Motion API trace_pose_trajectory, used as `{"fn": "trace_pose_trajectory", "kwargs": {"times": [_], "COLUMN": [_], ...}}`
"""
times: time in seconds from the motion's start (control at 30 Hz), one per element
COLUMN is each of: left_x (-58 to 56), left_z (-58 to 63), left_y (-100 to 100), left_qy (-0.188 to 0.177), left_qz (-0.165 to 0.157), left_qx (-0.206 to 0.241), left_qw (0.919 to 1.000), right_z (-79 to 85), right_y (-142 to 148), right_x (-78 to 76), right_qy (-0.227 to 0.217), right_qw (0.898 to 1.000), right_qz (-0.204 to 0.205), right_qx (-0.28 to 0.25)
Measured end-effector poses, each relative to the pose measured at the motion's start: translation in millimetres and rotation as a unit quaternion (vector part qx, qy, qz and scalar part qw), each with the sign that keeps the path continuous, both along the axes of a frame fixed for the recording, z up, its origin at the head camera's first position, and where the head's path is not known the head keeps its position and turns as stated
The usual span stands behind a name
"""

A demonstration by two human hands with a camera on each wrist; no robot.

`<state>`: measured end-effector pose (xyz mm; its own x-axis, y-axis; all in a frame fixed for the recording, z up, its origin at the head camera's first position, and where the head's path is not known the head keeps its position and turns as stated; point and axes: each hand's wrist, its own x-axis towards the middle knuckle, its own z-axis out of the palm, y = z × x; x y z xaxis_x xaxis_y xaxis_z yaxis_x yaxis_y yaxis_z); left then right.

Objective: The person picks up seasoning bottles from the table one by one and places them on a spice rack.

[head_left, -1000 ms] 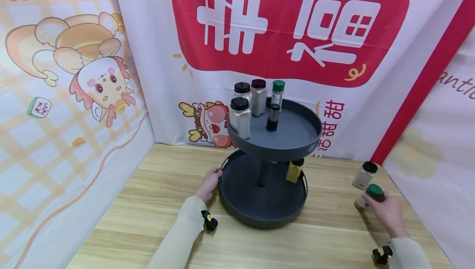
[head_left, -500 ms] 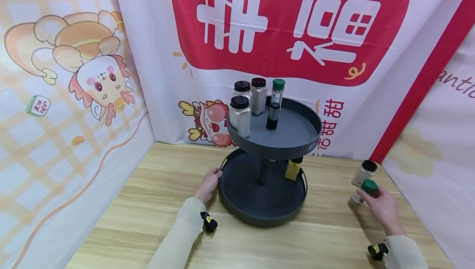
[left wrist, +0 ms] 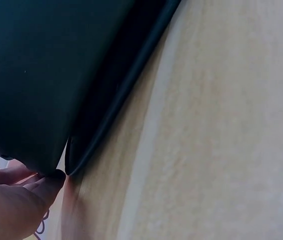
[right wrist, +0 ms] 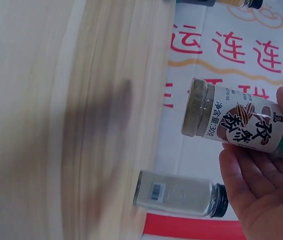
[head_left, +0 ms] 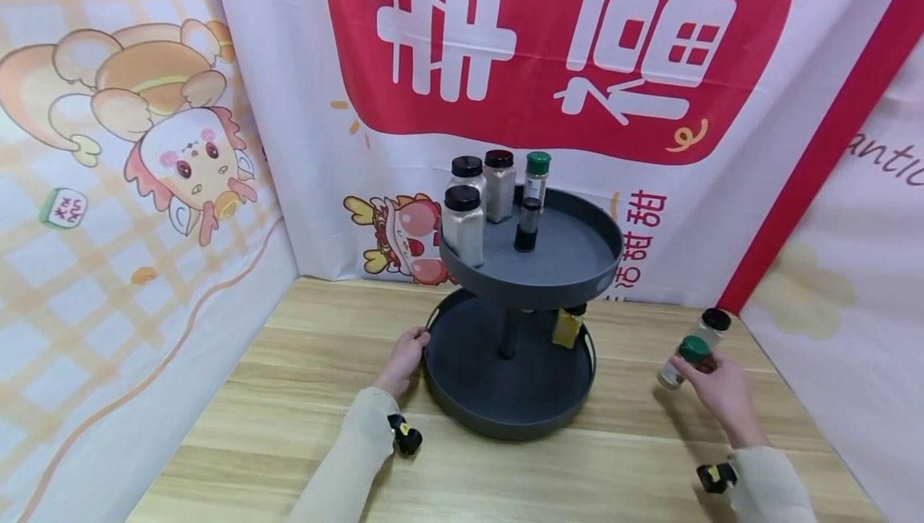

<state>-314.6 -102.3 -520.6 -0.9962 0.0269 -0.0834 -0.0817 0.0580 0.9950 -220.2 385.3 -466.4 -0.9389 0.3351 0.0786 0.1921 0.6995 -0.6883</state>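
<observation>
A dark grey two-tier spice rack [head_left: 505, 428] stands mid-table. My left hand [head_left: 404, 358] grips the lower tray's left side at the handle cut-out, and the left wrist view shows fingers [left wrist: 11, 173] curled at its edge. In my right hand [head_left: 725, 395] is a green-capped spice jar [right wrist: 231, 116] of brown powder, pinched near its cap between thumb and fingers. It is raised over the wood, its shadow lying apart from it. Just behind it a black-capped jar [right wrist: 179, 194] of pale powder stands on the table, partly hidden in the head view.
Several jars, including a white-powder jar [head_left: 464, 226], a green-capped jar [head_left: 536, 178] and a small dark bottle [head_left: 528, 226], stand on the upper tray [head_left: 577, 246]. A yellow jar [head_left: 567, 329] sits on the lower one. Printed cloth [head_left: 289, 106] walls the table [head_left: 289, 395].
My right hand has moved left with the green-capped spice jar, toward the rack. The left hand keeps its grip on the lower tray, and the rack looks unmoved.
</observation>
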Motion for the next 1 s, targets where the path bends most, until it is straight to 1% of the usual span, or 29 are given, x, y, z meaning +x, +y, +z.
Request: {"fn": "trace_pose_trajectory", "kwargs": {"times": [0.2,0.4,0.73,0.9,0.93,1.0], "left_x": [0.5,1.0,4.6,7.8,11.8,13.5], "left_z": [-1.2,-1.3,-3.4,-4.2,0.5,0.4], "left_y": [-0.3,-0.6,-0.7,-1.3,-0.9,-1.0], "left_qy": [0.0,-0.01,0.0,0.002,0.002,0.006], "left_qz": [-0.008,-0.005,-0.003,-0.003,-0.003,0.0], "left_qx": [0.005,0.008,0.001,0.002,0.004,0.005], "left_qw": [1.0,0.9999,1.0,1.0,1.0,1.0], "right_z": [2.9,4.7,12.5,15.5,16.1,16.4], "right_y": [-12.0,-20.3,-35.3,-41.6,-43.0,-45.6], "right_x": [-2.3,-6.6,-13.4,-16.6,-17.0,-18.3], "right_qy": [0.002,0.024,0.031,0.041,0.044,0.051], "right_qw": [1.0,1.0,0.999,0.999,0.998,0.998], "right_qz": [0.006,0.009,0.012,0.019,0.02,0.022], "right_qx": [-0.005,-0.003,-0.021,-0.028,-0.026,-0.02]}}
